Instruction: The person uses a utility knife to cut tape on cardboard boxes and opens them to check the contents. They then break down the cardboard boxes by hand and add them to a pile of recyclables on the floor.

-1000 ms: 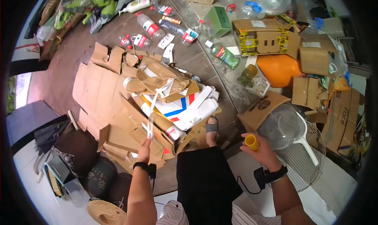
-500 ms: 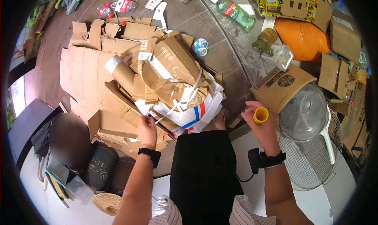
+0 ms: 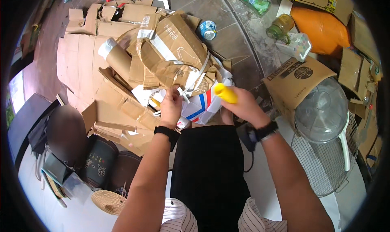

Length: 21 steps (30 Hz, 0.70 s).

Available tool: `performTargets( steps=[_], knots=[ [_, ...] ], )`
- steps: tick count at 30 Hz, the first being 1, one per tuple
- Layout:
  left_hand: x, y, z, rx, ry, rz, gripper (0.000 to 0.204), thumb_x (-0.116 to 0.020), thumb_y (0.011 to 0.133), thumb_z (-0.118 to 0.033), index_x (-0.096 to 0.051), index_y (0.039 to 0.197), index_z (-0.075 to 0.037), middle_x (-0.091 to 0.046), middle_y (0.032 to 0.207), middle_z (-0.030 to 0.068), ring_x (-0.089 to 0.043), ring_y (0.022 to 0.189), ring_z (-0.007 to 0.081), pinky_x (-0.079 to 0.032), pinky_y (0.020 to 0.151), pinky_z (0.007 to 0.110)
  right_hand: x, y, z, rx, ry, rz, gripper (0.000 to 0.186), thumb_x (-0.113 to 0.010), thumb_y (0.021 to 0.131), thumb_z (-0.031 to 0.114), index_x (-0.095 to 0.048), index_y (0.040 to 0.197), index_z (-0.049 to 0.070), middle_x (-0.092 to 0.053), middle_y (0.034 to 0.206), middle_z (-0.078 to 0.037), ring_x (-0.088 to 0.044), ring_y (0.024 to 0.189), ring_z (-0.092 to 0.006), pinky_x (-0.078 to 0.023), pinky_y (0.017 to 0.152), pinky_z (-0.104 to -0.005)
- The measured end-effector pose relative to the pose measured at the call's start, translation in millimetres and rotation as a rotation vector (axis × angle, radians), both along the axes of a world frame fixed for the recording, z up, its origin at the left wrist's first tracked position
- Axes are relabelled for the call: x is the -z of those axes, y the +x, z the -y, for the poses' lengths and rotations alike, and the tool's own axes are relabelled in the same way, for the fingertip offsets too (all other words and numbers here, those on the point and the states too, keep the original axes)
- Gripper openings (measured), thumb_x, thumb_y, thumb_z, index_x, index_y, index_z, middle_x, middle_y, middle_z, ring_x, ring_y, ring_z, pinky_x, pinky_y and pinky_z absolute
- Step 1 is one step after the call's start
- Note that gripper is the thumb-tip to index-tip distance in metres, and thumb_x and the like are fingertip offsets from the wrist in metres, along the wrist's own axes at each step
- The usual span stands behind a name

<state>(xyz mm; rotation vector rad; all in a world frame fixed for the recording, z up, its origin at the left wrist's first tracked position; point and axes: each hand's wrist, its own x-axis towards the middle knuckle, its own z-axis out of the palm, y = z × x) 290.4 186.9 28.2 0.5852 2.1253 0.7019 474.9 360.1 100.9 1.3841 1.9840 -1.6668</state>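
Note:
A bundle of flattened cardboard (image 3: 178,41) lies in front of my knees, with a white strap (image 3: 199,75) running across it. My left hand (image 3: 170,106) is closed in a pinch at the bundle's near side, on what looks like the strap's loose end; the fingers hide part of it. My right hand (image 3: 245,106) grips a hollow yellow plastic tube (image 3: 226,94), tilted with its open end toward the bundle. Beneath it lies a white sheet with blue and red stripes (image 3: 203,106). A brown cardboard tube (image 3: 118,57) rests on the bundle's left side.
Large cardboard sheets (image 3: 77,69) spread to the left. A crushed can (image 3: 208,30) and a green bottle (image 3: 254,2) lie beyond. At right are an orange bag (image 3: 321,29), a brown carton (image 3: 300,79), a clear dome (image 3: 323,110) and a wire mesh (image 3: 317,163). A straw hat (image 3: 107,202) is lower left.
My right hand has swung left with the yellow tube, from beside the carton to over the bundle. My left hand has moved up and right. The whole view has shifted slightly.

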Motion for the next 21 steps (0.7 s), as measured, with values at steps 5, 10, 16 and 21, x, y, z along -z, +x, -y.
performTargets(
  steps=[5, 10, 16, 21],
  knots=[
    [6.3, -6.7, 12.7, -0.003, 0.034, 0.099, 0.035, -0.065, 0.081, 0.001, -0.057, 0.114, -0.005, -0.063, 0.08, 0.0086, -0.063, 0.071, 0.0196, -0.05, 0.066, 0.032, 58.6, -49.4, 33.3, -0.25, -0.225, -0.031, 0.037, -0.073, 0.075, 0.024, -0.064, 0.104, 0.002, -0.068, 0.087, -0.016, -0.066, 0.084, -0.0297, -0.05, 0.074, -0.0361],
    [-6.1, -16.3, 5.3, -0.149, 0.027, 0.48, 0.044, -0.057, 0.083, 0.007, -0.053, 0.125, -0.003, -0.064, 0.102, 0.0084, -0.061, 0.097, 0.016, -0.049, 0.082, 0.028, 61.3, -81.4, 58.2, -0.285, -0.074, 0.008, 0.031, -0.071, 0.073, 0.032, -0.067, 0.088, 0.005, -0.066, 0.082, -0.018, -0.064, 0.082, -0.0359, -0.05, 0.071, -0.0435],
    [11.8, -7.6, 15.8, -0.354, 0.182, 0.384, 0.02, -0.059, 0.086, 0.001, -0.067, 0.105, -0.002, -0.068, 0.093, 0.0056, -0.06, 0.081, 0.0122, -0.049, 0.073, 0.025, 29.0, -69.7, 56.7, -0.483, -0.012, -0.072, 0.019, -0.066, 0.073, 0.025, -0.064, 0.082, 0.008, -0.065, 0.08, -0.016, -0.064, 0.077, -0.0361, -0.049, 0.067, -0.0452],
    [7.1, -7.9, 24.8, -0.086, 0.102, 0.295, 0.014, -0.062, 0.086, -0.004, -0.066, 0.1, 0.0, -0.068, 0.084, 0.0094, -0.061, 0.075, 0.0144, -0.049, 0.069, 0.027, -3.8, -34.2, 31.8, -0.476, 0.005, -0.117, 0.025, -0.07, 0.072, 0.02, -0.067, 0.091, 0.005, -0.065, 0.08, -0.017, -0.064, 0.076, -0.0341, -0.051, 0.068, -0.0394]
  ],
)
